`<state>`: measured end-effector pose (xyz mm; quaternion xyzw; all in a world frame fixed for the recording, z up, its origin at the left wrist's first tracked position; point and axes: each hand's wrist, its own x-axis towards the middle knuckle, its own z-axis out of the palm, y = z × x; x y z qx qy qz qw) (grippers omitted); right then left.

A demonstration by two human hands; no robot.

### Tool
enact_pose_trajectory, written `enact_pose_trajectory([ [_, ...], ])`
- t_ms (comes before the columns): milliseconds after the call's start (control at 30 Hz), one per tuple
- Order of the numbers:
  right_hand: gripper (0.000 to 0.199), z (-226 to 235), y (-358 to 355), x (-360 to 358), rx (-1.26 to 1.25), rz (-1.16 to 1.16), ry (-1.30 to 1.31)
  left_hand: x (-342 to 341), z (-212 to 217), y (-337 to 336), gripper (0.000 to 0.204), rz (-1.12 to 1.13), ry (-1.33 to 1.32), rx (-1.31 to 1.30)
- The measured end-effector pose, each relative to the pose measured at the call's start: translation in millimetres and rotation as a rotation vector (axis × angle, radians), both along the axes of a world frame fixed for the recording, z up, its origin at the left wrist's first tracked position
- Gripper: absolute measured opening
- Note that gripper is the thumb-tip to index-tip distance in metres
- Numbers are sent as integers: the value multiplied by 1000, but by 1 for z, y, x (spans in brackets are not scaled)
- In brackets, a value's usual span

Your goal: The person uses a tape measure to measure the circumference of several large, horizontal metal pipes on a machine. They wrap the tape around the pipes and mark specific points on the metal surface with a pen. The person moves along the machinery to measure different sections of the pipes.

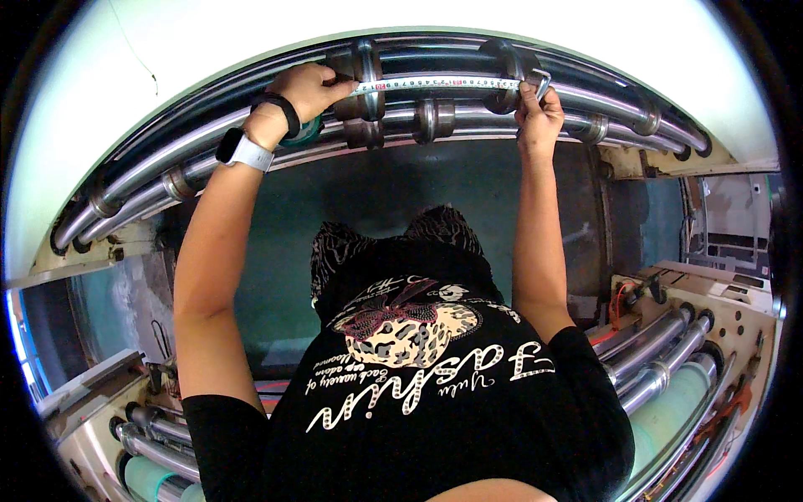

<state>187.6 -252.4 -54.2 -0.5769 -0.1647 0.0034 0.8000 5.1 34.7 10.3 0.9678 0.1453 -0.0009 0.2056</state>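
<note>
A white tape measure blade (427,83) is stretched level between my hands, along the steel shafts and across the dark ring collars (368,100) on them. My left hand (303,94) pinches the blade at the left, its thumb and forefinger beside one collar. Below that palm shows a rounded green piece (303,134), mostly hidden, which may be the tape's case. At the right, my right hand (539,121) grips the blade's end between thumb and fingers, next to another collar (502,77). A small shiny metal loop (542,81) sticks up at those fingertips.
Polished steel shafts (134,171) run across in front of me in two rows, with a pale machine panel (401,17) beyond. More rollers (669,360), some pale green, lie behind me to both sides. A dark green floor (385,180) shows below.
</note>
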Motion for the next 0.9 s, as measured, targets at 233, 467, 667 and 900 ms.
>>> enact_pose_trajectory([
  [233,16,6,0,-5,-12,-1,14,3,-1,-6,55,68,29,6],
  [467,15,3,-1,-3,-19,1,-41,4,-2,-5,56,69,8,4],
  [667,13,3,0,-3,-4,-1,-23,6,0,-4,52,68,85,-4],
  [900,10,4,1,-4,-6,-6,3,3,8,-12,56,99,36,-3],
])
